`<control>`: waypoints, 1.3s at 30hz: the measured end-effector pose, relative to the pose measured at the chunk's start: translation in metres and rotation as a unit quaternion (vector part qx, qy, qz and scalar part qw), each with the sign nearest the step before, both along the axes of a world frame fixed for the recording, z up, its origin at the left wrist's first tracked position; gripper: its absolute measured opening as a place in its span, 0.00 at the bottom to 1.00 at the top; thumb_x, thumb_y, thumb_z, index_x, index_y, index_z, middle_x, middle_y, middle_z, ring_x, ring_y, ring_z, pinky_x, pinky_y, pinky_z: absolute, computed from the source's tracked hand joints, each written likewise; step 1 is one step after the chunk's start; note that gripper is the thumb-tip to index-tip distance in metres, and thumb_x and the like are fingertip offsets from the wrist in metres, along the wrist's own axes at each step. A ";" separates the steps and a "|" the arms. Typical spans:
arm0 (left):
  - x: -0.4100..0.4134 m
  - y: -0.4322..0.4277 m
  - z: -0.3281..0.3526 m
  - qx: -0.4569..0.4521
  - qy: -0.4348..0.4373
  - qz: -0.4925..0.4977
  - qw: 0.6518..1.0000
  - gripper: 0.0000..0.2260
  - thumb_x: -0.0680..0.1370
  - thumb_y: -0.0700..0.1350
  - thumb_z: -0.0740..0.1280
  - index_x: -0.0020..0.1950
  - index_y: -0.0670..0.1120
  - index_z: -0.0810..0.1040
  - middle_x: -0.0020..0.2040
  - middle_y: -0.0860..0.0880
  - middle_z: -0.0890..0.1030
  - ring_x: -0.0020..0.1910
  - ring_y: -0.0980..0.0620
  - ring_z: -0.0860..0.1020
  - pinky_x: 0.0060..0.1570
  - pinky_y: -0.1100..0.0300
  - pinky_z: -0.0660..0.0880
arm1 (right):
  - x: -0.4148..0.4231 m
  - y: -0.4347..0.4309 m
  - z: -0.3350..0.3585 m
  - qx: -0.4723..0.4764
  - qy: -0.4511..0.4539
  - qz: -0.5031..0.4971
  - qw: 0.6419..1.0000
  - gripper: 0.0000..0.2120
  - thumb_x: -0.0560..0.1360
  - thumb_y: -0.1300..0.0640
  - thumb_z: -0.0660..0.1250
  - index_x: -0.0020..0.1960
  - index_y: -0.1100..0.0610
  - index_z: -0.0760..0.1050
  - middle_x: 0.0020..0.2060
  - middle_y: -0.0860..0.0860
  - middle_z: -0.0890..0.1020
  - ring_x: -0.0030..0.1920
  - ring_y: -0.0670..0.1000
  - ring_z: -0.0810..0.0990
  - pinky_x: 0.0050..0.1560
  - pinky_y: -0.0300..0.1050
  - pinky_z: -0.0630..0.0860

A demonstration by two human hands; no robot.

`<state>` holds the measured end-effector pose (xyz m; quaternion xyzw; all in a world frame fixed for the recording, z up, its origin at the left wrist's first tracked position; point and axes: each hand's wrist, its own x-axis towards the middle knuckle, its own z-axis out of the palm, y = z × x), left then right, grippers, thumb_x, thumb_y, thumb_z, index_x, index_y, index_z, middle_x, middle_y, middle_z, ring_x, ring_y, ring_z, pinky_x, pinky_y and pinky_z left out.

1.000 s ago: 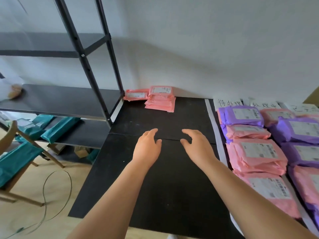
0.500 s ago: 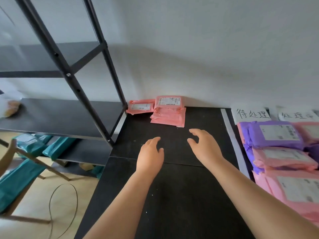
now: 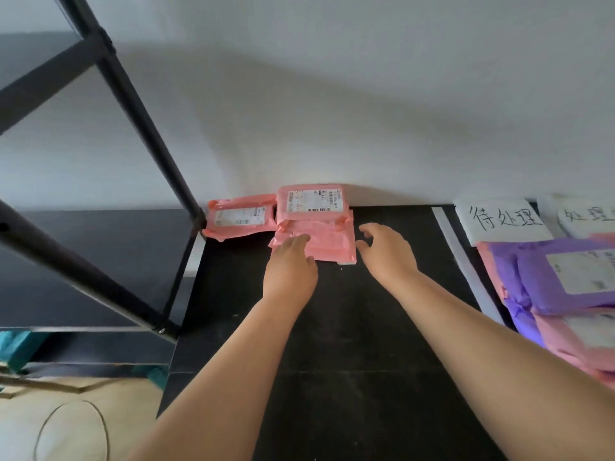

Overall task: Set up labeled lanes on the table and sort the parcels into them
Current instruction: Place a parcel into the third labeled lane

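Your left hand (image 3: pixel 291 272) is lying flat with the fingers out straight, tips pressing on the near-left corner of the pink parcel stack (image 3: pixel 319 234). Your right hand (image 3: pixel 387 256) is hovering just right of that stack, fingers spread and loosely curved, gripping nothing. Can't tell if the thumb is touching the edge.

The stack is sitting right ahead of your fingertips, at the far end of the black table (image 3: pixel 349 344) against the wall. Another pink parcel (image 3: pixel 238 217) is lying just left of it. Out past your right hand, a white tape strip (image 3: pixel 466 261), a paper label (image 3: pixel 502 221) and a purple parcel (image 3: pixel 562 277) are sitting.
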<state>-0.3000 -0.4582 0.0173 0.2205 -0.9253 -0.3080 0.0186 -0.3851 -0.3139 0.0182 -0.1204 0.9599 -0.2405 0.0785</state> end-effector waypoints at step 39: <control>0.048 0.033 0.063 0.064 0.137 0.095 0.984 0.16 0.82 0.42 0.62 0.70 0.51 0.74 0.66 0.51 0.76 0.62 0.51 0.76 0.57 0.57 0.77 | 0.030 0.046 0.068 -0.193 0.102 -0.078 0.973 0.13 0.80 0.62 0.60 0.47 0.53 0.83 0.40 0.42 0.83 0.39 0.40 0.79 0.35 0.34 0.69</control>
